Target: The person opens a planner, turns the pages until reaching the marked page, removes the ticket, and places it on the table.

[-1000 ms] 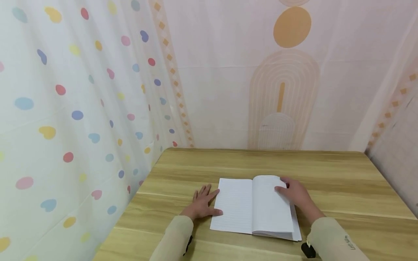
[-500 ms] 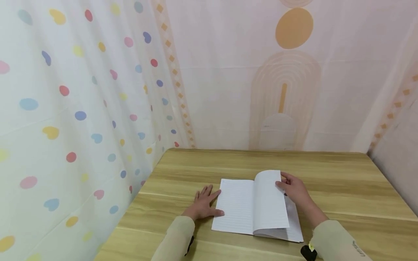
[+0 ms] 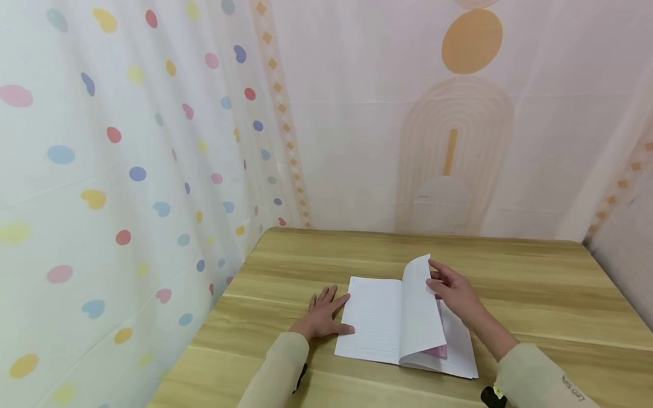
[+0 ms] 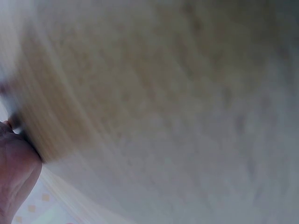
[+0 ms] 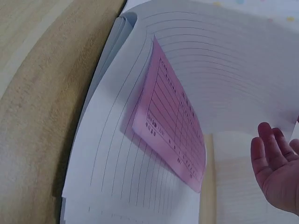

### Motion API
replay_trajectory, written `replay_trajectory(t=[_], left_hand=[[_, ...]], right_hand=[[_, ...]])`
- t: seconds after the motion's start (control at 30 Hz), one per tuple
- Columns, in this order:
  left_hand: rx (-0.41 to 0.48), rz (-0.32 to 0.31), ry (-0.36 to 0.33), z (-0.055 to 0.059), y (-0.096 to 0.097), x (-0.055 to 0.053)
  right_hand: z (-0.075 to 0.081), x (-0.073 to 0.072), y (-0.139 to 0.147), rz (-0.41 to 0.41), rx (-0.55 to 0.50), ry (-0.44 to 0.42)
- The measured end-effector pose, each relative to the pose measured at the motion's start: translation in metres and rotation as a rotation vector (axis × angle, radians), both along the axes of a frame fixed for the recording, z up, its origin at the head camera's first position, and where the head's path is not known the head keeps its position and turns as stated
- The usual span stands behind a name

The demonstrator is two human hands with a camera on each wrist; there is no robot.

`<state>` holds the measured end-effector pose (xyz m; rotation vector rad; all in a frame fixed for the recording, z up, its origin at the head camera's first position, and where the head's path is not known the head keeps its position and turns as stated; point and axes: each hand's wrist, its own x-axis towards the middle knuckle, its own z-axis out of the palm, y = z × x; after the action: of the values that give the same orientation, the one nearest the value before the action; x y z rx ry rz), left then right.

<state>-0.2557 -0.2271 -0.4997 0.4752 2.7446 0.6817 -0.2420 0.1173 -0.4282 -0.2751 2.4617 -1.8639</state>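
Note:
An open lined notebook (image 3: 374, 320) lies on the wooden table. My left hand (image 3: 325, 317) rests with spread fingers at its left edge, thumb and forefinger on the page. My right hand (image 3: 456, 292) pinches the right edge of a lifted page (image 3: 419, 311), which curves up and to the left. Beneath that page lies a pink printed form (image 5: 170, 121), with ruled columns and small characters, on the lined page below. In the head view only strips of the form show. The left wrist view is blurred, with part of the hand (image 4: 16, 168) at its left edge.
The wooden table (image 3: 285, 260) extends around the notebook, its back edge meeting a patterned curtain (image 3: 352, 141). A dotted curtain (image 3: 153, 226) hangs along the left side. Each wrist carries a dark strap, partly under a pale sleeve (image 3: 535, 374).
My right hand has raised the page and drawn it leftward, which uncovers part of the pink form. The left hand keeps its place on the notebook's edge. The head view has shifted slightly.

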Motion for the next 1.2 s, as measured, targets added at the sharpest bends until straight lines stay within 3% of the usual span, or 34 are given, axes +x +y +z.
replay_trajectory(t=[0.17, 0.3, 0.5, 0.67, 0.77, 0.93, 1.2], left_hand=[[-0.008, -0.001, 0.0, 0.002, 0.001, 0.0], [-0.005, -0.003, -0.002, 0.004, 0.002, 0.0], [-0.003, -0.005, 0.0, 0.006, 0.003, 0.001], [0.006, -0.005, 0.003, 0.003, 0.001, -0.001], [0.069, 0.007, 0.005, 0.002, -0.001, -0.001], [0.154, 0.047, 0.018, 0.003, 0.0, -0.003], [0.027, 0.004, -0.003, 0.002, -0.001, -0.002]], right_hand=[[-0.004, -0.001, -0.008, 0.089, -0.09, 0.075], [-0.011, -0.002, -0.017, 0.136, -0.019, 0.137], [-0.026, 0.001, -0.029, 0.174, 0.328, 0.259], [-0.038, 0.008, -0.037, 0.278, 0.646, 0.438], [-0.044, 0.012, -0.041, 0.346, 0.791, 0.507], [-0.049, 0.018, -0.044, 0.411, 0.875, 0.461], [-0.052, 0.02, -0.045, 0.406, 0.864, 0.431]])
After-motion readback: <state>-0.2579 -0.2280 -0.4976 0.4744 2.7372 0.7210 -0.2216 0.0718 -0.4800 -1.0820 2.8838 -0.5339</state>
